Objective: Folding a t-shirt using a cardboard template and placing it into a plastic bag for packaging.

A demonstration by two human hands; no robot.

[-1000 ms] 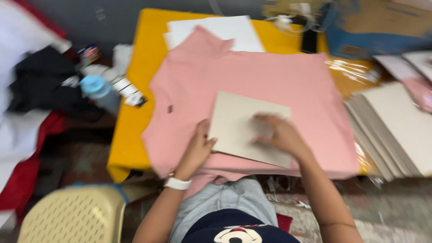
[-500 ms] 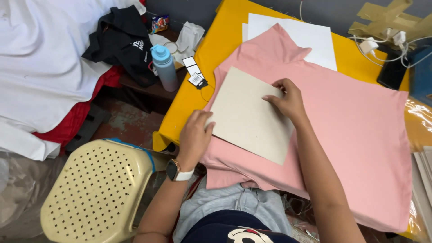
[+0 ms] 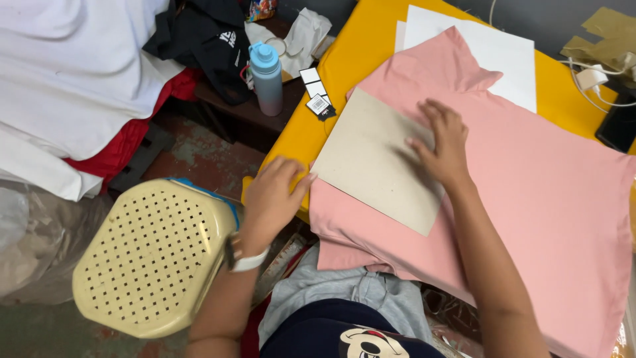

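Folding board stage — grey cardboard sheet [image 3: 377, 159] is pressed flat by the open right hand [image 3: 444, 142] on the pink shirt [image 3: 530, 199], its corner touched by the open left hand [image 3: 271, 199] at the yellow table [image 3: 338, 73] edge — squaring likely needed next.

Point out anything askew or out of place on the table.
The cardboard sheet lies at an angle on the pink shirt, its corner overhanging the shirt's edge. Loose tags lie scattered at the yellow table edge. Nothing looks spilled or damaged.

A grey cardboard sheet [image 3: 377, 159] lies on a pink garment [image 3: 530, 199] spread over the yellow tabletop [image 3: 331, 79] — right hand [image 3: 440, 142] pressing flat on it, left hand [image 3: 271, 195] at its near corner, seemingly touching.
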